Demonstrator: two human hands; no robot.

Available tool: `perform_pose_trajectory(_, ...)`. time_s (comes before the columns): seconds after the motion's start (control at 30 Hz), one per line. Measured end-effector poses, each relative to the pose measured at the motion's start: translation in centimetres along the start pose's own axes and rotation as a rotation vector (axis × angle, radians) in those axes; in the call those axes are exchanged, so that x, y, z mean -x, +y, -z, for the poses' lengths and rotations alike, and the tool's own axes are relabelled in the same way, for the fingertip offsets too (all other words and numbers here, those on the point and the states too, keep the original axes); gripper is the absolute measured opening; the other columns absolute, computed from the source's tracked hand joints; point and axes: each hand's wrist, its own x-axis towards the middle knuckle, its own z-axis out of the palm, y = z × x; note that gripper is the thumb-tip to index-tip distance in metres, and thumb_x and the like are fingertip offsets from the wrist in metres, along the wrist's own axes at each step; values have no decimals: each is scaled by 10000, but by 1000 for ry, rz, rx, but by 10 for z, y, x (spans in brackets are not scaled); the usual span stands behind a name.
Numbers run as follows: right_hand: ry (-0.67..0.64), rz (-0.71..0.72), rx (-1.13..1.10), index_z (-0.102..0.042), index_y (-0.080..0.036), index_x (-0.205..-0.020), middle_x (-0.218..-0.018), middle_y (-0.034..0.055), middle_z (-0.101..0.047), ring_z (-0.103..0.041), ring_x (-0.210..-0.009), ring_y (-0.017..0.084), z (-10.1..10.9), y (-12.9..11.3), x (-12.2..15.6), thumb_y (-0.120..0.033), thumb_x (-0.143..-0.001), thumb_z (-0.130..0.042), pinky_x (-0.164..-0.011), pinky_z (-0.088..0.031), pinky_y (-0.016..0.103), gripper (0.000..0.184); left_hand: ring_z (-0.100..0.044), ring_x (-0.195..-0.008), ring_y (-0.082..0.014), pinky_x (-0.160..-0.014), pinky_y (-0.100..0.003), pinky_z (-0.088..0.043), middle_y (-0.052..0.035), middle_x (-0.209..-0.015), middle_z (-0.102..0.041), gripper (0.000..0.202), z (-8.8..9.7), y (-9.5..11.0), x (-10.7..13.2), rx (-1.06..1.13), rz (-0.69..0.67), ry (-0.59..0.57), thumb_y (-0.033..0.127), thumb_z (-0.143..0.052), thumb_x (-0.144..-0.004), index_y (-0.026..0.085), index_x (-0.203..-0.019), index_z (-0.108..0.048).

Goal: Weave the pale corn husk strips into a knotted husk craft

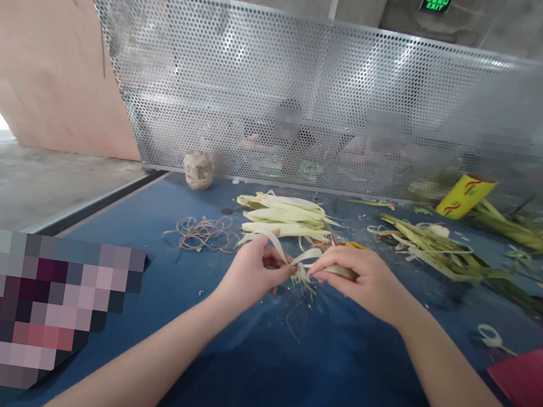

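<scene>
My left hand (261,266) is closed, its thumb and fingers pinching a pale corn husk strip (278,243) that loops upward. A short way to the right, my right hand (359,276) pinches the husk too, near a frayed cluster of thin green ends (304,282). Between the hands, another loop of the husk stands up. Just beyond them lies a stack of pale green corn husks (287,216). An orange and yellow tool (354,245), perhaps scissors, shows partly behind my right hand. Left of my left hand is a tangle of brown twine (201,231).
On the blue table (238,367), a heap of green leaves (432,246) lies to the right, near a yellow roll (465,197). A red object (535,375) is at the right edge. A pale lump (199,170) stands by the perforated metal screen (271,62). Blurred blocks cover the lower left.
</scene>
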Motion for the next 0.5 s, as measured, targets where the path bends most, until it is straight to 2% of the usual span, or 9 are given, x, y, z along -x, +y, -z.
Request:
perform_pose_trajectory(0.1, 63, -22, 7, -628, -237, -872, -817, 6, -669, -610, -728, 139, -5, 1, -1, -200, -787, -556, -658, -460, 238, 118, -519, -504, -119, -366, -216, -405, -3, -656, -590, 611, -2, 1, 3, -5, 18, -56, 233, -705, -595, 98, -1129, -440)
perform_pose_trajectory(0.2, 181, -7, 79, -622, -223, -776, -780, 17, -654, -597, -760, 161, -10, 5, -3, -195, -777, -562, -713, -450, 283, 66, -513, -513, -115, -380, -210, -398, 2, -668, -595, 648, -4, 3, 6, 8, 32, -141, 205, -686, -607, 109, -1188, -413)
perform_pose_trajectory(0.3, 265, 20, 96, -609, -212, -729, -869, 33, -647, -581, -862, 183, -12, 7, -4, -192, -765, -575, -805, -420, 327, 53, -518, -556, -104, -450, -208, -421, 0, -708, -605, 695, -5, 4, 8, -1, 21, -191, 182, -671, -621, 121, -1244, -369)
perform_pose_trajectory(0.4, 180, -69, 17, -603, -205, -744, -806, 17, -652, -595, -761, 156, -12, 6, -4, -191, -769, -563, -710, -447, 274, 48, -535, -612, -106, -551, -222, -444, -11, -720, -616, 694, -4, 4, 9, -43, -17, -202, 183, -664, -635, 107, -1256, -362)
perform_pose_trajectory(0.5, 99, -183, -79, -610, -200, -754, -654, -11, -623, -567, -590, 118, -14, 4, -3, -196, -764, -559, -561, -434, 217, 52, -515, -549, -103, -475, -210, -414, 1, -688, -601, 696, -3, 3, 9, -50, 4, -237, 196, -660, -640, 128, -1264, -362)
